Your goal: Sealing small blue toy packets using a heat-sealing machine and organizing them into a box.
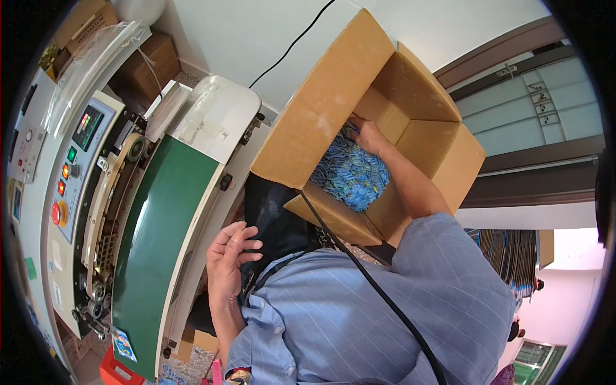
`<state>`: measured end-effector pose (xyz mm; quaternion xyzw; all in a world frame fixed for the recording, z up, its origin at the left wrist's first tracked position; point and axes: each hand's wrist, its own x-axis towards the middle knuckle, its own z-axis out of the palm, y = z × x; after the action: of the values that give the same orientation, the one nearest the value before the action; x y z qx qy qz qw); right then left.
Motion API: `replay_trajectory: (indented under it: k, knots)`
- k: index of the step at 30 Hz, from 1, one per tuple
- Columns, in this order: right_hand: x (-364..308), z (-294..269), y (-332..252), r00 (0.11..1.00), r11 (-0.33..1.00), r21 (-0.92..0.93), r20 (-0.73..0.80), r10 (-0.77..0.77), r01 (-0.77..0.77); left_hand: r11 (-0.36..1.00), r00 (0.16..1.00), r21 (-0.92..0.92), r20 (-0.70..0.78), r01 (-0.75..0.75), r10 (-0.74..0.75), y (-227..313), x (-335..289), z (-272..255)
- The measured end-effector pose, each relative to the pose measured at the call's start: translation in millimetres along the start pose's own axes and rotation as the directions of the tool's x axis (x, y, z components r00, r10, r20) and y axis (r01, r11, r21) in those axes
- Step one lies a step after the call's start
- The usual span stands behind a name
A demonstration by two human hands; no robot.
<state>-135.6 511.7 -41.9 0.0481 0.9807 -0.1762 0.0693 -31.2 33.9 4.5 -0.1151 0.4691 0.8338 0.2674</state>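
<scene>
A large open cardboard box [321, 115] stands in front of me, tilted in view, with its flaps spread. Inside it lies a heap of small blue packets [353, 170] with pale and yellowish print. My right hand [369, 136] reaches into the box at the heap's far edge. Its fingers curl at a dark bluish thing there, partly hidden. Near the side of the green conveyor belt [151, 256], my left hand [231, 256] is raised with fingers bent and apart, nothing visible in it. A single blue-and-white packet [124, 343] rests at the belt's near end.
Left of the belt runs a machine with a control panel [70, 167], lit buttons and a red knob [59, 213]. A white cover [215, 112] spans the belt's far end. One black cable [378, 289] crosses before my chest. A red plastic object [119, 369] sits lower left.
</scene>
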Motion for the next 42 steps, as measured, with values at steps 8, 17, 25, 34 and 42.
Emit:
replay_trajectory:
  k: [8,17,25,34,42]
  knots:
    - [-8,-36,-8,0.992,0.99,0.068,-0.024,0.126,-0.124,0.999,0.999,0.015,0.029,0.033,-0.033,-6,4,2]
    - [-61,-192,-131,0.943,0.956,0.288,0.33,-0.045,-0.055,0.973,0.981,0.178,0.149,-0.15,0.124,39,16,51]
    - [-25,-174,-304,0.574,0.771,0.422,0.515,-0.637,0.477,0.908,0.905,0.243,0.346,-0.34,0.246,95,25,99]
    - [-4,-68,-344,0.637,0.516,0.843,0.314,-0.704,0.154,0.799,0.8,-0.1,-0.181,-0.594,0.572,62,6,12]
    - [-35,3,-368,0.783,0.451,0.792,-0.055,-0.62,0.412,0.774,0.72,0.007,-0.362,-0.633,0.592,46,8,-14]
